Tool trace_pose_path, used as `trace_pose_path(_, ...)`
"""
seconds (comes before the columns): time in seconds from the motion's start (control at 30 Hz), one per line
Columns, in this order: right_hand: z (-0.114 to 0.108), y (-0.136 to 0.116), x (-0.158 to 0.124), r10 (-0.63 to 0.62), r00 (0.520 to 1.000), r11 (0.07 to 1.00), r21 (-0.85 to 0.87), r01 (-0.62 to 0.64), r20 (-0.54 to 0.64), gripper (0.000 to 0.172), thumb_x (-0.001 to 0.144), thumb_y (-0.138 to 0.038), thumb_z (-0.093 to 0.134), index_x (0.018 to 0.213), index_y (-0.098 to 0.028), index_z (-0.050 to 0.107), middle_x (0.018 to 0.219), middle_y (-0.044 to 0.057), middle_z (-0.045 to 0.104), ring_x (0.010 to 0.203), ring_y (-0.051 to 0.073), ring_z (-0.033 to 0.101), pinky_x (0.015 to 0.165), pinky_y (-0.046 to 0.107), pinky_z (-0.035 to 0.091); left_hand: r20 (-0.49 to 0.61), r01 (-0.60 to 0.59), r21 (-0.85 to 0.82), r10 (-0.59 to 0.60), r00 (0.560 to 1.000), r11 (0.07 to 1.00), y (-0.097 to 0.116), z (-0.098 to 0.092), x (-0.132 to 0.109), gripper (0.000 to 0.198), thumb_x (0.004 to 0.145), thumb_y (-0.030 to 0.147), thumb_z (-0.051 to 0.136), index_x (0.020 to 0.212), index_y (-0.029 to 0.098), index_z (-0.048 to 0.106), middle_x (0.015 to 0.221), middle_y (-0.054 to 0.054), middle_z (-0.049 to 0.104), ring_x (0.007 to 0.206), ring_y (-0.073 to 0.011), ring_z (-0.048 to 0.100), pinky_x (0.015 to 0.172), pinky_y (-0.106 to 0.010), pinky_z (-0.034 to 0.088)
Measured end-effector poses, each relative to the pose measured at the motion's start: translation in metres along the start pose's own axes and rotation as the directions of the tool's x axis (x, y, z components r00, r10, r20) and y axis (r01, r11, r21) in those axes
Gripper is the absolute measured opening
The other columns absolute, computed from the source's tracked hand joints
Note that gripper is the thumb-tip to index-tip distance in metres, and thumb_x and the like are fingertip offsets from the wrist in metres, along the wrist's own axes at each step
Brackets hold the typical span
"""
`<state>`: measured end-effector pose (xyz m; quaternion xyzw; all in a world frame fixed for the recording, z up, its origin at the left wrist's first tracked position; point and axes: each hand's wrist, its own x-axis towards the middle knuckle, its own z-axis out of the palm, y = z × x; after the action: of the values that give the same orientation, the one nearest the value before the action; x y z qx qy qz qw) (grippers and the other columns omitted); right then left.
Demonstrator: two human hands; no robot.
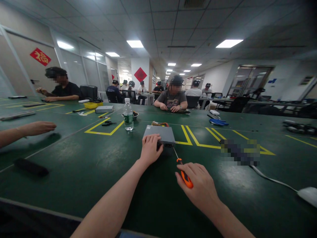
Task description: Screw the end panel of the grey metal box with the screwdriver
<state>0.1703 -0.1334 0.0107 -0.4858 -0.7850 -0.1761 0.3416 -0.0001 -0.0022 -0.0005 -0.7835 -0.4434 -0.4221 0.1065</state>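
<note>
A grey metal computer power supply (164, 133) lies on the green table in front of me, a bundle of coloured cables (160, 124) at its far side. My left hand (150, 148) grips its near left part, fingers over the top and thumb along the front face. In my right hand (198, 180) is a screwdriver (186, 179) with an orange and black handle, held between thumb and fingers. Its thin shaft points up and left, the tip at the box's near right corner. Whether the tip touches a screw is too small to tell.
A water bottle (128, 115) stands left of the box, before a bowl (135, 114). Blue gloves (218, 122), a dark power strip (239, 152) with white cable and a black object (31, 167) lie around. Another person's hand (41, 127) reaches in from the left; a person (172, 96) sits opposite.
</note>
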Motion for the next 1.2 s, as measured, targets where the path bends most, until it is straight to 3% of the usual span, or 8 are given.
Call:
trace_pose_path(0.2,0.01,-0.005,0.002,0.061,0.994,0.997,-0.038,-0.064,-0.086,0.02,0.086,-0.028,0.045,0.096,-0.013,0.053,0.073,0.004,0.062,0.061,0.015,0.055,0.076,0.034,0.037,0.0,0.005,-0.002,-0.005,1.0,1.0,0.0,0.0,0.0,0.024,0.077,0.025,0.055,0.1,0.023,0.051,0.117,-0.003,0.057,0.111,-0.0216,0.046,0.097,-0.039,0.027)
trace_pose_path(0.4,0.01,-0.008,0.001,-0.019,0.996,0.999,-0.046,0.016,-0.082,0.013,0.083,-0.02,0.045,0.08,-0.017,0.058,0.071,0.003,0.058,0.067,0.016,0.054,0.075,0.033,0.036,-0.008,0.005,0.0,-0.005,1.0,1.0,0.0,0.0,0.0,0.024,0.077,0.025,0.056,0.1,0.023,0.051,0.117,-0.003,0.057,0.111,-0.0212,0.046,0.097,-0.039,0.028)
trace_pose_path(0.63,0.01,-0.004,0.002,0.11,0.991,0.994,0.036,-0.108,-0.076,0.018,0.087,-0.031,0.044,0.091,-0.016,0.052,0.067,0.0,0.058,0.058,0.014,0.052,0.074,0.033,0.036,0.013,0.009,-0.001,-0.009,1.0,1.0,0.0,-0.001,0.001,0.024,0.078,0.026,0.055,0.101,0.023,0.051,0.118,-0.004,0.056,0.111,-0.0222,0.046,0.097,-0.04,0.028)
trace_pose_path(0.73,0.013,-0.004,0.002,0.056,0.994,0.998,0.027,-0.054,-0.094,0.011,0.084,-0.025,0.045,0.084,-0.016,0.052,0.067,0.001,0.056,0.059,0.014,0.05,0.073,0.032,0.036,0.009,0.005,0.0,-0.005,1.0,1.0,0.0,-0.001,0.0,0.024,0.077,0.026,0.055,0.1,0.023,0.05,0.118,-0.004,0.056,0.112,-0.0217,0.046,0.097,-0.04,0.028)
trace_pose_path(0.9,0.013,-0.007,0.002,-0.011,1.0,1.0,-0.029,0.01,-0.023,0.01,0.078,-0.02,0.047,0.074,-0.018,0.056,0.071,0.003,0.05,0.069,0.018,0.048,0.069,0.032,0.034,-0.009,0.001,-0.007,-0.001,1.0,1.0,0.0,0.0,0.0,0.023,0.077,0.026,0.056,0.099,0.023,0.05,0.117,-0.003,0.057,0.111,-0.0205,0.046,0.098,-0.039,0.027)
trace_pose_path(1.07,0.01,-0.002,0.001,0.065,0.994,0.997,0.054,-0.06,-0.083,0.015,0.085,-0.03,0.045,0.085,-0.017,0.054,0.073,0.003,0.054,0.069,0.017,0.05,0.07,0.032,0.035,-0.01,-0.002,-0.007,0.002,1.0,1.0,-0.001,0.001,0.0,0.024,0.077,0.025,0.056,0.1,0.023,0.05,0.117,-0.003,0.057,0.111,-0.021,0.046,0.097,-0.039,0.028)
trace_pose_path(1.2,0.013,-0.003,0.0,0.093,0.99,0.994,0.063,-0.086,-0.103,0.015,0.084,-0.027,0.046,0.092,-0.016,0.052,0.07,0.001,0.056,0.063,0.015,0.05,0.071,0.031,0.036,-0.007,0.002,0.002,-0.002,1.0,1.0,0.0,0.0,0.0,0.024,0.077,0.025,0.055,0.1,0.023,0.05,0.118,-0.004,0.056,0.111,-0.0215,0.046,0.098,-0.039,0.027)
